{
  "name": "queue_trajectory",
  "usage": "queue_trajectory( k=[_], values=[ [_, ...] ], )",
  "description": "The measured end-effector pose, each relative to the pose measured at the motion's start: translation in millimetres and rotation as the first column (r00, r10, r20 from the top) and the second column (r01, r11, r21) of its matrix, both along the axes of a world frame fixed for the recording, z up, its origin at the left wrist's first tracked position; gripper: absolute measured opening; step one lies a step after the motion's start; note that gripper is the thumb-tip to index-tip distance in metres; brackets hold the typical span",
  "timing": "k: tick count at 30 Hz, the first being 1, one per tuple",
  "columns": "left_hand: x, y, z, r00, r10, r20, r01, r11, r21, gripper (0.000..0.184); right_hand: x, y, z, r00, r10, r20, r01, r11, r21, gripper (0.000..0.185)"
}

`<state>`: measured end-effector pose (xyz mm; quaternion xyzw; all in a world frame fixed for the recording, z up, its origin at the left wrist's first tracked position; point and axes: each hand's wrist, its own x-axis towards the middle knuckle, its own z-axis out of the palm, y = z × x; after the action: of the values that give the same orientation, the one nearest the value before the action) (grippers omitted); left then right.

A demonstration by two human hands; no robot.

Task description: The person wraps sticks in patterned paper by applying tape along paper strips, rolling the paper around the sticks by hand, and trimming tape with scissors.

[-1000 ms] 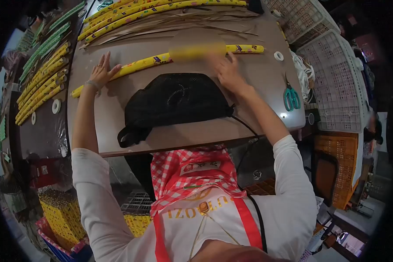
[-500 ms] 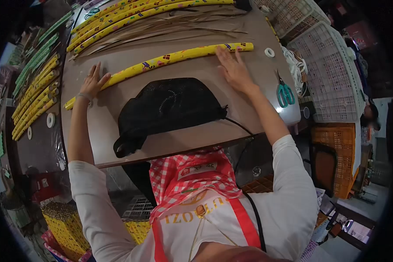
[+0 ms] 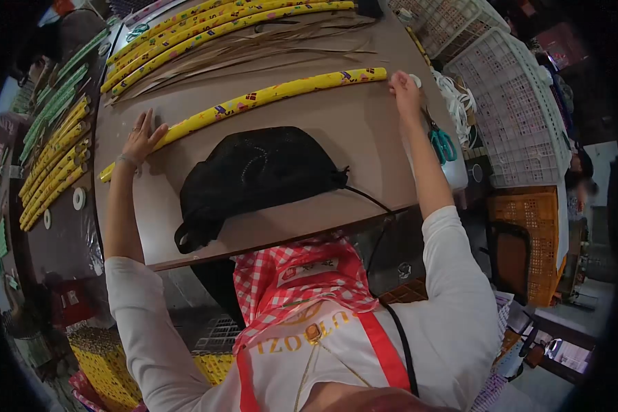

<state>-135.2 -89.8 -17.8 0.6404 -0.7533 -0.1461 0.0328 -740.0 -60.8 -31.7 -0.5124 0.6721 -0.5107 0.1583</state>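
Note:
A long yellow patterned tube (image 3: 254, 101) lies slantwise across the table, looking like a roll wrapped in printed paper. My left hand (image 3: 141, 137) rests on its left part with the fingers stretched out. Just past the tube's right end is my right hand (image 3: 406, 96), its fingers curled together. Whatever those fingertips hold, if anything, is too small to make out. A white tape roll (image 3: 416, 80) lies right beside that hand, partly hidden by it. Teal-handled scissors (image 3: 443, 145) lie by the right forearm. Nearer my body is a black cloth bag (image 3: 261, 172) on the table.
More yellow tubes (image 3: 233, 20) and brown strips (image 3: 254, 53) lie along the table's back. White cord (image 3: 458, 103) is bundled at the right edge, beside plastic crates (image 3: 508, 103). On the left table are yellow tubes (image 3: 55, 165) and a tape roll (image 3: 79, 199).
My right hand has left the tube, moved right to the white tape roll, and its fingers have closed. My left hand stays on the tube.

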Motion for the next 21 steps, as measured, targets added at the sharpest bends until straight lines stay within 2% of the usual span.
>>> queue_trajectory(
  k=[2,5,9,10,12,13,15,16,17,19,20,21],
  values=[
    [1.3,-0.1,-1.1,1.000,-0.009,0.022,0.010,1.000,-0.016,0.081,4.9,-8.5,4.0,0.924,0.042,0.380,-0.072,0.995,0.066,0.034],
    [1.5,-0.6,-2.5,0.999,-0.001,0.039,0.002,0.999,-0.035,0.081,7.0,-10.7,8.8,0.882,0.084,0.464,-0.137,0.987,0.082,0.035],
    [-2.6,5.5,3.2,0.999,0.014,0.030,-0.012,0.998,-0.066,0.080,1.2,-6.4,3.1,0.851,0.200,0.486,-0.229,0.973,-0.001,0.040],
    [-1.5,5.6,2.3,0.999,0.017,0.035,-0.014,0.997,-0.072,0.080,0.1,-5.6,0.7,0.864,0.238,0.444,-0.254,0.967,-0.024,0.041],
    [-0.9,5.6,1.1,0.999,-0.041,0.031,0.047,0.978,-0.203,0.076,-1.6,-6.0,-1.8,0.871,0.268,0.411,-0.271,0.961,-0.052,0.043],
    [0.0,4.4,2.7,0.998,-0.049,0.045,0.058,0.977,-0.207,0.076,-3.2,-7.5,-3.5,0.866,0.256,0.430,-0.267,0.963,-0.035,0.045],
    [-17.0,13.8,20.8,0.999,0.010,-0.043,-0.015,0.994,-0.110,0.071,-3.8,-9.0,-1.2,0.856,0.235,0.461,-0.253,0.967,-0.025,0.047],
    [-23.6,17.4,21.4,0.995,-0.060,0.081,0.082,0.944,-0.319,0.057,-4.3,-8.8,1.5,0.851,0.234,0.470,-0.259,0.966,-0.011,0.046],
    [-34.8,18.5,28.6,0.992,-0.074,0.098,0.101,0.944,-0.314,0.057,-4.1,-7.0,4.4,0.846,0.229,0.482,-0.264,0.965,0.005,0.046],
    [-71.4,21.2,51.7,0.959,-0.215,0.185,0.273,0.879,-0.391,0.036,-3.8,-4.3,10.7,0.814,0.228,0.534,-0.271,0.963,0.002,0.046],
    [-103.2,22.3,63.2,0.962,-0.262,0.080,0.271,0.868,-0.417,0.021,-2.9,-3.6,13.4,0.788,0.244,0.566,-0.294,0.956,-0.002,0.045],
    [-132.9,19.7,69.7,0.936,-0.343,0.080,0.338,0.810,-0.479,0.019,-0.7,-2.8,14.1,0.788,0.265,0.555,-0.298,0.954,-0.033,0.045]
  ],
)
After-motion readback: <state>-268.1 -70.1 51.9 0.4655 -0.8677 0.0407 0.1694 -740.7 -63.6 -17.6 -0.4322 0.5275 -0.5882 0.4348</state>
